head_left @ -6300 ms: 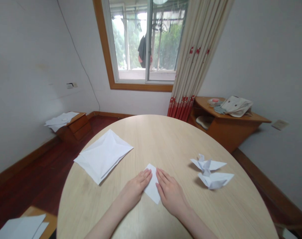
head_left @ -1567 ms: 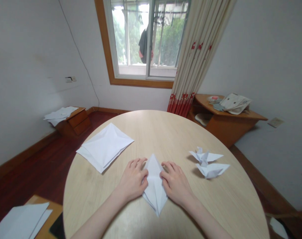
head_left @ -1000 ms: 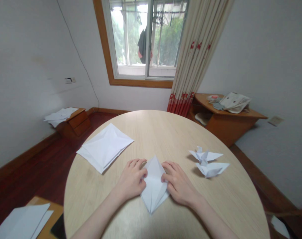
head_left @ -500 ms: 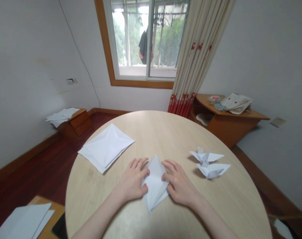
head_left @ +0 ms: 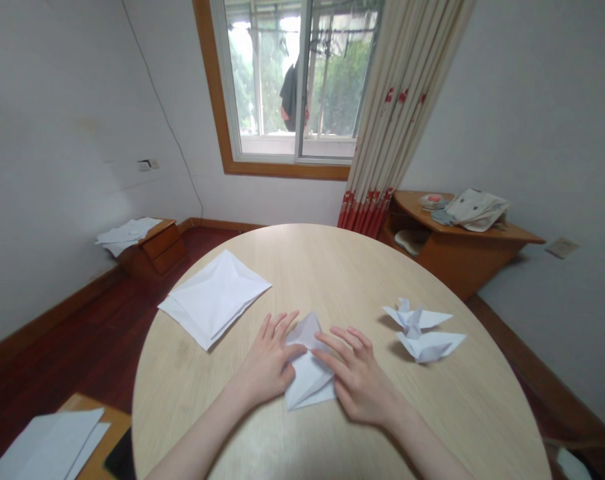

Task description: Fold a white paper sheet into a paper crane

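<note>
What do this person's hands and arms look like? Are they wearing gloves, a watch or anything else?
The left hand and right hand are bare, with slender fingers; no gloves or rings show. The left forearm and right forearm are bare too, with no sleeve or watch in view.

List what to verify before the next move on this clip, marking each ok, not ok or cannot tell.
1. Left hand touching the folded paper: ok.
2. Right hand touching the folded paper: ok.
3. Folded paper lying on the table: ok.
4. Large folded sheet apart from the left hand: ok.
5. Two paper birds apart from the right hand: ok.
6. Creases under the fingers sharp: cannot tell, hands and blur hide them.
</note>
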{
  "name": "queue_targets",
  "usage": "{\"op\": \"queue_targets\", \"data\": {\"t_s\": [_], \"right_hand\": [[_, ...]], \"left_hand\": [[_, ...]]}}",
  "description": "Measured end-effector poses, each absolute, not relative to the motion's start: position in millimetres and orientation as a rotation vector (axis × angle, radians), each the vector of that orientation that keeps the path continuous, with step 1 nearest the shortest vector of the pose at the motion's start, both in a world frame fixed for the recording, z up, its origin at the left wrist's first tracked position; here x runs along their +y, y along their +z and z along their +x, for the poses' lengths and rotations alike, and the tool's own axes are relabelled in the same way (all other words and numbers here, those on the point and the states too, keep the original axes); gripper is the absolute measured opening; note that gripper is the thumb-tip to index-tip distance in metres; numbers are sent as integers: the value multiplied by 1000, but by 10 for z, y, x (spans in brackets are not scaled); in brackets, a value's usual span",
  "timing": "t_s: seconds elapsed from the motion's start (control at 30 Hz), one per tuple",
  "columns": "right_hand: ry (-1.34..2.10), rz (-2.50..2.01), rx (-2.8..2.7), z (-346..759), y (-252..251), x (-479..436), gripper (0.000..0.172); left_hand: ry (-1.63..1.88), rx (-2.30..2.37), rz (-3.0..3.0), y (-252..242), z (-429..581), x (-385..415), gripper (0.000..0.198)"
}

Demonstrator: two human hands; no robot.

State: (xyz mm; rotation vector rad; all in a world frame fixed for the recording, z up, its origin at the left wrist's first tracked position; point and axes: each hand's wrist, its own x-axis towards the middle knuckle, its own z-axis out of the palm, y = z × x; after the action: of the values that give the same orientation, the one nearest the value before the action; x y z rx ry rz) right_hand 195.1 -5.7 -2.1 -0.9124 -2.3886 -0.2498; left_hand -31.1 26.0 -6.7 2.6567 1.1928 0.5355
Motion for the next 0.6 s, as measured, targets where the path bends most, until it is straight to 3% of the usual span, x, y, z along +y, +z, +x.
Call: {"op": "queue_targets", "data": {"t_s": [0.3, 0.6], "right_hand": [[-346, -906, -2501, 1919, -68, -86, 14], [-248, -870, -2525, 1875, 3, -135, 19]], "left_hand": [[578, 1147, 2709, -103, -315, 286, 57], [864, 1044, 2766, -133, -305, 299, 39]]}}
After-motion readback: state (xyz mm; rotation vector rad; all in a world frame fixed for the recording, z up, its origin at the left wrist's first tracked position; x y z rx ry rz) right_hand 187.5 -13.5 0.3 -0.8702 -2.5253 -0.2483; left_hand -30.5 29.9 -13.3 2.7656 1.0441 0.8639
